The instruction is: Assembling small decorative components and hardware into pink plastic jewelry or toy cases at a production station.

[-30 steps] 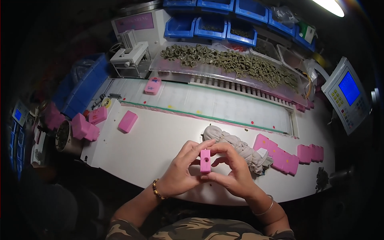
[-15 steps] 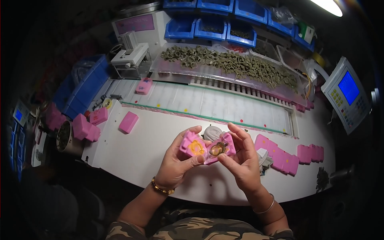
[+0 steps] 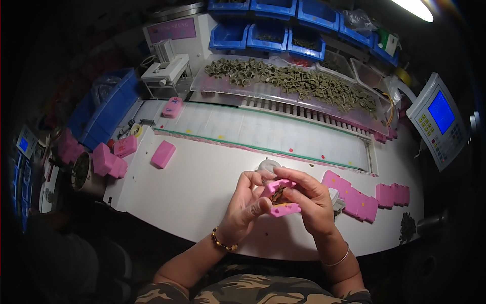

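Observation:
Above the white table, both hands hold a pink rubber mold (image 3: 286, 209), its two parts folded toward each other with a gap between them. My left hand (image 3: 243, 205) is closed around the mold's left side, thumb on its near part. My right hand (image 3: 315, 205) grips the right side, with a finger or thumb reaching into the gap. Inside, a dark brownish piece (image 3: 278, 195) shows in part; its shape is mostly hidden. Just behind the hands, a round grey-white object (image 3: 269, 164) rests on the table, partly covered by the fingers.
A conveyor belt (image 3: 243, 130) crosses behind, carrying a pink mold (image 3: 172, 107). Beyond it sits a clear tray (image 3: 223, 86) heaped with greenish ring-like pieces. Pink molds (image 3: 349, 195) line up at right, below a control panel (image 3: 439, 119). Another pink block (image 3: 163, 154) lies at left.
The mold, spread wide before, is now folded nearly together and tilted. My left hand has moved right, toward the right hand. The belt's pink mold and coloured dots have shifted left.

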Demonstrator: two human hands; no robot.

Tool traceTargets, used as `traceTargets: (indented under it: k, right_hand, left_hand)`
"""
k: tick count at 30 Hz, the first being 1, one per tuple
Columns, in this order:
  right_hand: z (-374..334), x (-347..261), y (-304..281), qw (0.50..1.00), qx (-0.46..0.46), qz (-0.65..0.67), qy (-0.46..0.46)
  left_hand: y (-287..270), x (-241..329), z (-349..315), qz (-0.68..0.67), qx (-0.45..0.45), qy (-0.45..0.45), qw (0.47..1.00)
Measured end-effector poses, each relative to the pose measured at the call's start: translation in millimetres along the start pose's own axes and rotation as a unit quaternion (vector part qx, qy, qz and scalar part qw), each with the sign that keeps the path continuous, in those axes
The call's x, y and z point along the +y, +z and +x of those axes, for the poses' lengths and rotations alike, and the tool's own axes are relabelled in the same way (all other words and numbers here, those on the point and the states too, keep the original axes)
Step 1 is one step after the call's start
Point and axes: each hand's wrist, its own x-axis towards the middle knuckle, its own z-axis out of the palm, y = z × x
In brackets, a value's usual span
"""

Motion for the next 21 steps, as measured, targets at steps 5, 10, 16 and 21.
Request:
traceTargets:
  k: [5,10,16,21]
  right_hand:
    - [-0.7,1.7,-0.3,0.981,-0.092,-0.159,-0.055]
    - [-3.8,-1.5,11.9,0.899,-0.053,-0.39,-0.193]
    - [1.7,-5.9,16.6,0.781,-0.006,-0.548,-0.301]
    - [2.1,-4.3,21.5,0.8,0.012,-0.525,-0.29]
  left_hand:
    - [-8.6,-2.6,2.1,-0.078,0.02,-0.132,0.988]
    - [-1.3,11.1,12.4,-0.071,0.11,-0.186,0.974]
    - [2.7,5.4,8.9,0.026,0.135,-0.116,0.984]
    - [9.6,10.7,11.7,0.088,0.141,-0.068,0.984]
